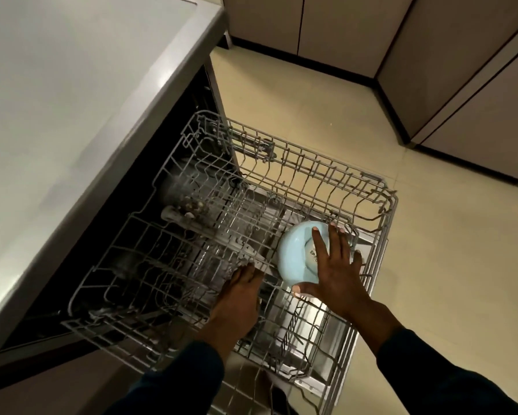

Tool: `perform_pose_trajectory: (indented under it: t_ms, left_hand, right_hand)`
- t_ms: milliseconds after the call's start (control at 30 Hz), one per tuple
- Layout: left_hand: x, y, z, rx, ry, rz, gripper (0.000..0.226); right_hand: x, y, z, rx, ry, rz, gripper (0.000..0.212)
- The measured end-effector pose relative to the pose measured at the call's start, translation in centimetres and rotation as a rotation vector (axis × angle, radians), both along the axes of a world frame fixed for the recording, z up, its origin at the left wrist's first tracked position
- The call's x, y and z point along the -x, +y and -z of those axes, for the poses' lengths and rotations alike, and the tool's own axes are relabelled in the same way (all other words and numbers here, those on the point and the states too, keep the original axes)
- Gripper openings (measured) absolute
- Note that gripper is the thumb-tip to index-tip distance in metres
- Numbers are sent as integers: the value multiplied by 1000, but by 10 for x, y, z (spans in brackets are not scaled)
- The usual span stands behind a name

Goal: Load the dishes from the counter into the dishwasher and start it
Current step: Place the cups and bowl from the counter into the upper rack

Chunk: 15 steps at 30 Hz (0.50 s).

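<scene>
The dishwasher [191, 94] stands open under the counter, with its grey wire rack [383, 205] pulled out over the lowered door. A light blue bowl [290, 259] lies upside down in the right part of the rack. My right hand [332, 265] lies spread over the bowl's base, fingers straight and thumb at its near rim. My left hand [236, 298] reaches into the middle of the rack, its fingertips down among the wires; whether it holds a wire is hidden.
The grey counter top [57, 100] fills the left side. Beige floor [446, 265] lies to the right of the rack, bounded by cabinet doors [461, 70] with a dark plinth. The shiny inner door panel [305, 330] shows below the rack.
</scene>
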State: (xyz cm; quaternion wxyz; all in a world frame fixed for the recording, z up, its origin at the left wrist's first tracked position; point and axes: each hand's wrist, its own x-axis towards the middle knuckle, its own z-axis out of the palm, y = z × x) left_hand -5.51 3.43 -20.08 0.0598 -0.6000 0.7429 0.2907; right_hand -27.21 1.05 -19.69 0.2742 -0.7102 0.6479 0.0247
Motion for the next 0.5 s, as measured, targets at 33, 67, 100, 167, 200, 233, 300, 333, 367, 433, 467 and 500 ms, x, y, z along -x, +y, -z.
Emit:
perform_pose_trajectory:
  t_ms: [33,67,100,167,200,233,300,333,367,433,467,500]
  left_hand:
    - [-1,1,-5,15,18,-18,60]
    - [-5,3,-12,28,39,-44,58]
    - [-9,5,-18,33,58,-74,56]
    - [-20,12,-34,43,84,-125,55]
    - [-27,16,-41,56,92,-138,56]
    - [-34,22,-49,73,100,-146,57]
    - [-49,36,-65,95,123,-160,59]
    - [-56,43,-74,105,124,-163,57]
    - [-64,49,-81,121,123,-166,54]
    - [-85,68,-103,175,119,-172,51]
    - [-99,78,-116,212,108,-174,52]
    - [-111,87,-130,255,93,-170,53]
  right_hand:
    - [-2,3,-4,74,-30,32,110]
    - [-6,7,-10,132,-50,62,101]
    - [-10,10,-16,170,-58,92,94]
    - [-21,19,-29,235,-69,137,81]
    - [-26,24,-36,268,-82,146,75]
    - [-34,31,-44,300,-99,142,68]
    - [-53,44,-64,352,-155,116,59]
    - [-65,52,-75,379,-192,94,56]
    - [-76,59,-85,401,-225,79,54]
    - [-108,74,-112,443,-288,30,52]
    - [-126,81,-126,460,-327,0,51]
    - [-142,87,-138,479,-368,-36,49]
